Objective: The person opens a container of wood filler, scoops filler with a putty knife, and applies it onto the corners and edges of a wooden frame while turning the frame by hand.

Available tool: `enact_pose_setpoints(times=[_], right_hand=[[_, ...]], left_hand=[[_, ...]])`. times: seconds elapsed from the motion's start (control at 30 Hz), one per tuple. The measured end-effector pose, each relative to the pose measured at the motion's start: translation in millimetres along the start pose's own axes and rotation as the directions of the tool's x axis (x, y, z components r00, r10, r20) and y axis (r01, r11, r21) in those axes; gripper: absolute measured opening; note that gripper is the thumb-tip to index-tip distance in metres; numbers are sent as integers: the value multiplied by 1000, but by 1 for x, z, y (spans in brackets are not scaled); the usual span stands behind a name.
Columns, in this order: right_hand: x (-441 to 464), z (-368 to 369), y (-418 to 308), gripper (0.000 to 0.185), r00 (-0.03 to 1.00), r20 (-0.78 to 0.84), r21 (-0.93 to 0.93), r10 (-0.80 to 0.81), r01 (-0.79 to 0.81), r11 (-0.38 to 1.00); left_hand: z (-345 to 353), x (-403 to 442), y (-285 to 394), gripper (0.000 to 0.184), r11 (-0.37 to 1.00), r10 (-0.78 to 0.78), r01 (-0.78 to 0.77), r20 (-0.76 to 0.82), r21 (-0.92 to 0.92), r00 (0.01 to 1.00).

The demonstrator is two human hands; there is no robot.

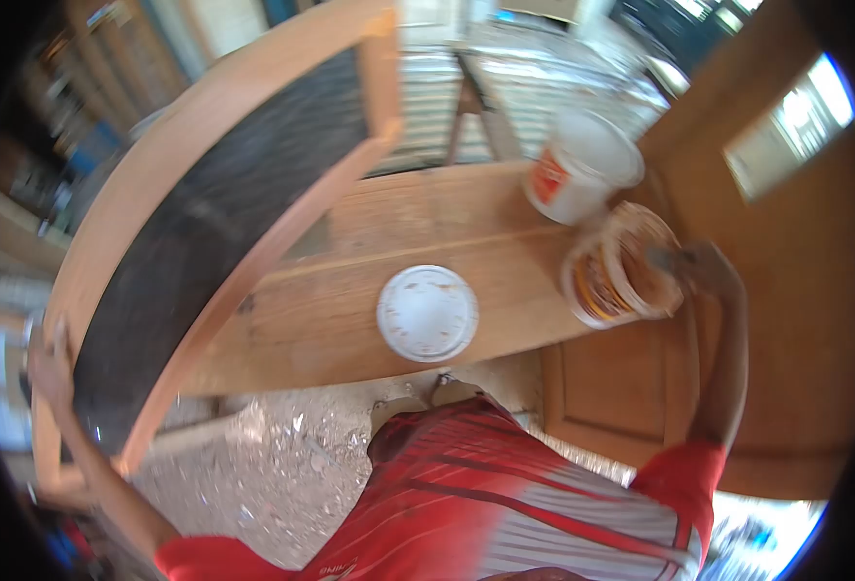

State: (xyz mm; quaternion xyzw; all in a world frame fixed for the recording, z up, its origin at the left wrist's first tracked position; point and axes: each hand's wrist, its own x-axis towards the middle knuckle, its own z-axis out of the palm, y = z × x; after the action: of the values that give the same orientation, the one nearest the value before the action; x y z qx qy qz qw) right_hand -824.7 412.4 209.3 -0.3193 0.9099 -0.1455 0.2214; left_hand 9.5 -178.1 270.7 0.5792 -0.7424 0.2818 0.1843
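A wooden frame (117,223) with a dark panel (224,213) stands at the left, and my left hand (51,366) grips its outer edge with the fingers over the wood. At the right, my right hand (706,271) is closed on a tool (668,259), perhaps a putty knife, at the mouth of a bucket (597,286) with brown material inside. The bucket is tilted toward the right. Blur hides the tool's exact shape and its tip. A white bucket (582,165) with a red label stands just behind. A round white lid (427,313) lies on the wooden bench (340,334).
Large wooden panels (776,290) stand along the right side. A metal-looking corrugated surface (534,87) and a trestle leg (468,107) are beyond the bench. Debris and shavings cover the ground (282,474) below. Timber pieces (108,58) stand at the back left.
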Motion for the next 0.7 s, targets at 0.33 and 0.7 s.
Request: enact_pose_setpoints(times=[0.33, 0.7], right_hand=[[8, 23, -10, 21, 987, 160, 195, 0, -32, 980], [-2, 17, -196, 23, 895, -280, 490, -348, 445, 749]], left_hand=[[-60, -8, 69, 76, 994, -73, 79, 80, -76, 994], [-61, -11, 72, 72, 997, -1, -2, -31, -79, 1000]])
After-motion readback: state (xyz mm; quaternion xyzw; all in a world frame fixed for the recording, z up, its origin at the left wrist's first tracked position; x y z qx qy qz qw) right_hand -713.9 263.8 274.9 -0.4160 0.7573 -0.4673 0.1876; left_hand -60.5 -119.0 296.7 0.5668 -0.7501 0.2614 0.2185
